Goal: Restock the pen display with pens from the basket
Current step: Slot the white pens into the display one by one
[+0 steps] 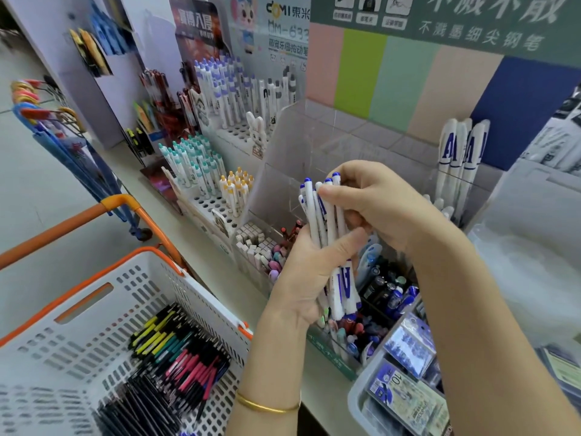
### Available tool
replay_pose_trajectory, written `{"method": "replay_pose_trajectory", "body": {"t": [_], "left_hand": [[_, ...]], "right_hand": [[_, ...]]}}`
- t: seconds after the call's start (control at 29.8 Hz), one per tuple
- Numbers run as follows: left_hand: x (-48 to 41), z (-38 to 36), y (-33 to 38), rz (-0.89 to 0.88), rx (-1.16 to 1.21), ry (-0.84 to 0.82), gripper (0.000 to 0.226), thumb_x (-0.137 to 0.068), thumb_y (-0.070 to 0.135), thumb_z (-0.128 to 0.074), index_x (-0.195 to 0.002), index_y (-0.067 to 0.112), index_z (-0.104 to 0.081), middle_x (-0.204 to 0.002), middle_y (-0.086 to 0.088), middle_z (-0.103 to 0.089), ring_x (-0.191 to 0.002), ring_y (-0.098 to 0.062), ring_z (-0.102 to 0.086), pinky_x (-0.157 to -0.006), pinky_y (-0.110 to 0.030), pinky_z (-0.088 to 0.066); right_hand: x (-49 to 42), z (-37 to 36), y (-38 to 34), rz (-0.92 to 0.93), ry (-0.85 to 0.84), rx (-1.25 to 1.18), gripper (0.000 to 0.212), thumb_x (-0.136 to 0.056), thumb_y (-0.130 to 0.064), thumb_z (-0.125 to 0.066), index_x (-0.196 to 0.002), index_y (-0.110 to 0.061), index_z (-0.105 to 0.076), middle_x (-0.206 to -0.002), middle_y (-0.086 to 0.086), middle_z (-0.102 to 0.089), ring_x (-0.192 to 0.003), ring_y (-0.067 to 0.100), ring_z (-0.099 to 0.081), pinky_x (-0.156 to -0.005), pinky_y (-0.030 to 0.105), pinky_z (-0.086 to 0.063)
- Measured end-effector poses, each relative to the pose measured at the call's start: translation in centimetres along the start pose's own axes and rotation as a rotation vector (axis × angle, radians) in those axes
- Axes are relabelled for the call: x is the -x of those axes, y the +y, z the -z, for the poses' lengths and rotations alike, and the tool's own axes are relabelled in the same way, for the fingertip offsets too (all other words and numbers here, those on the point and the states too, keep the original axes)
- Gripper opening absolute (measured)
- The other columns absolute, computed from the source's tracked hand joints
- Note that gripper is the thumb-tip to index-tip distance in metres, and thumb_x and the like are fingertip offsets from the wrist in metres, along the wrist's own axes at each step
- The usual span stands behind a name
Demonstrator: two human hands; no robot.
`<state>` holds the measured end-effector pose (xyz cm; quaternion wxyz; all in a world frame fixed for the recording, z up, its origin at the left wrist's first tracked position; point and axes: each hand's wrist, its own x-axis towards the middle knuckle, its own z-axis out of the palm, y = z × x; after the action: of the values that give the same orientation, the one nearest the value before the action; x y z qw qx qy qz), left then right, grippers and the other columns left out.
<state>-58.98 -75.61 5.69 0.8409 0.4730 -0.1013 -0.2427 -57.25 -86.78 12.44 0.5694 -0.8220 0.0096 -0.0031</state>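
My left hand [301,278] grips a bundle of white pens with blue tips [327,215], held upright in front of the clear acrylic pen display [314,146]. My right hand [374,202] pinches the top of one pen in that bundle between thumb and fingers. Matching white and blue pens [462,149] stand in the display's right rear section. The white basket with orange trim [176,278] sits at lower left and holds several black, yellow, teal and pink pens [176,357].
Racks of white pens with purple, teal and yellow caps [201,165] stand left of the display. Small erasers and refills [261,247] fill front compartments. Packaged items [405,385] lie in a tray at lower right. An orange cart handle [78,221] crosses the left.
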Motion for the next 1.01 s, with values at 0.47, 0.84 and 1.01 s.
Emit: {"method": "replay_pose_trajectory", "body": {"t": [0.47, 0.84, 1.01], "left_hand": [[-0.4, 1.1, -0.8, 0.144, 0.26, 0.17, 0.039, -0.078, 0.036, -0.075, -0.108, 0.013, -0.066, -0.072, -0.001, -0.055, -0.052, -0.009, -0.05, -0.058, -0.028, -0.043], [-0.4, 0.4, -0.3, 0.127, 0.561, 0.282, 0.009, -0.092, 0.012, -0.059, -0.093, 0.004, -0.061, -0.083, -0.01, -0.065, -0.071, -0.02, -0.072, -0.061, -0.032, -0.06], [-0.5, 0.3, -0.5, 0.144, 0.501, 0.273, 0.043, -0.083, 0.022, -0.062, -0.121, 0.002, -0.064, -0.104, -0.013, -0.071, -0.089, -0.024, -0.071, -0.082, -0.037, -0.058]], "right_hand": [[1.2, 0.4, 1.2, 0.065, -0.02, -0.538, 0.015, -0.098, -0.005, -0.043, -0.085, -0.008, -0.048, -0.077, 0.017, -0.038, -0.044, 0.008, -0.034, -0.042, 0.019, -0.031], [4.9, -2.4, 2.2, 0.489, 0.721, -0.13, 0.021, -0.096, -0.009, -0.048, -0.091, -0.028, -0.043, -0.082, -0.008, -0.052, -0.065, 0.013, -0.063, -0.063, 0.023, -0.052], [6.3, -4.7, 4.6, 0.465, 0.687, 0.113, 0.013, -0.094, -0.01, -0.052, -0.098, -0.021, -0.047, -0.095, -0.006, -0.051, -0.084, 0.011, -0.057, -0.074, 0.014, -0.043]]}}
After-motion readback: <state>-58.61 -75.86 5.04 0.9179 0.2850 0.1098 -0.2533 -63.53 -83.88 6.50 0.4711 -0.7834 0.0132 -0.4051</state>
